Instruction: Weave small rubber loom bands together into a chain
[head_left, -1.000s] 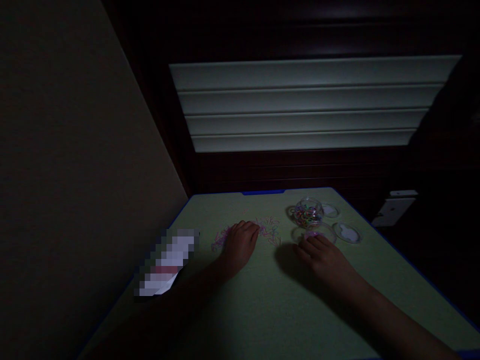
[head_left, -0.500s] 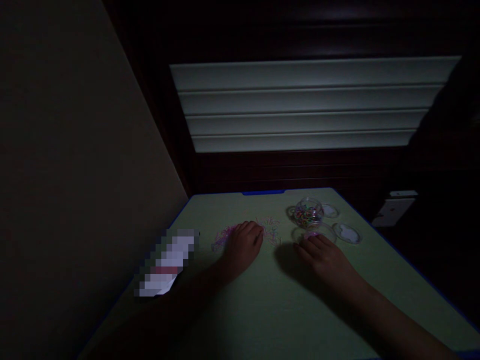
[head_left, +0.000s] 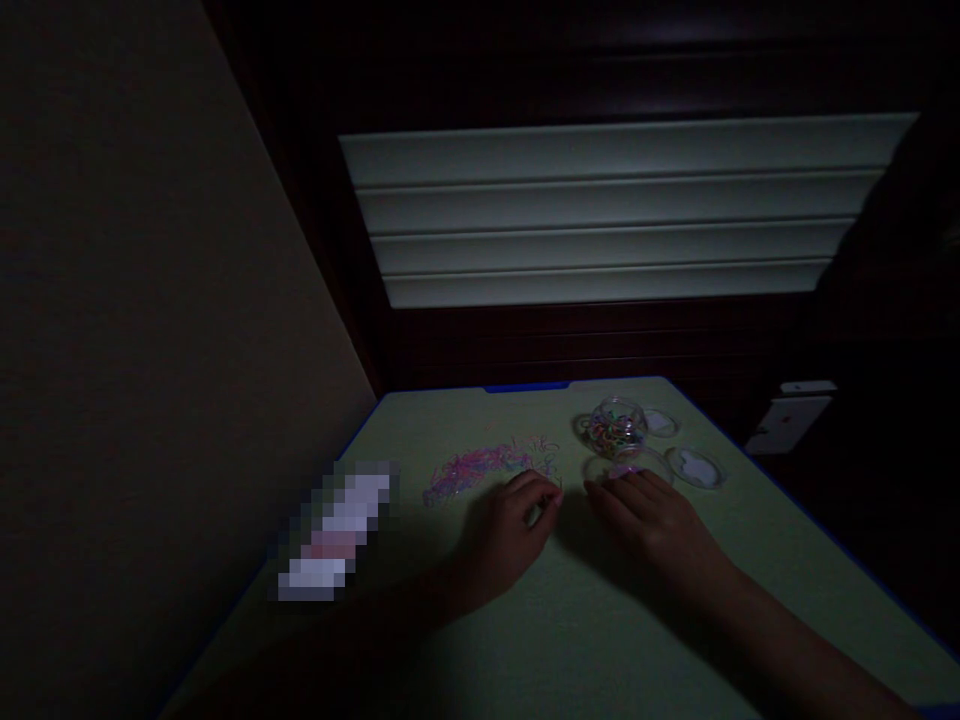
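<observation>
Bands (head_left: 480, 466) left of jar (head_left: 618, 424) (on table (head_left: 570, 620))

The bench (head_left: 570, 620) is pale green with a blue edge. The loose bands (head_left: 480, 466) scattered on it are mostly pink and purple, with bits of yellow and green. The clear jar (head_left: 617, 422) holds bands of mixed colours: pink, yellow, green, orange. The lids (head_left: 696, 467) near the right edge are clear with whitish centres.

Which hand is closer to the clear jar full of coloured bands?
Right. The right hand lies just below the jar; the left hand sits farther left, by the loose bands.
</observation>
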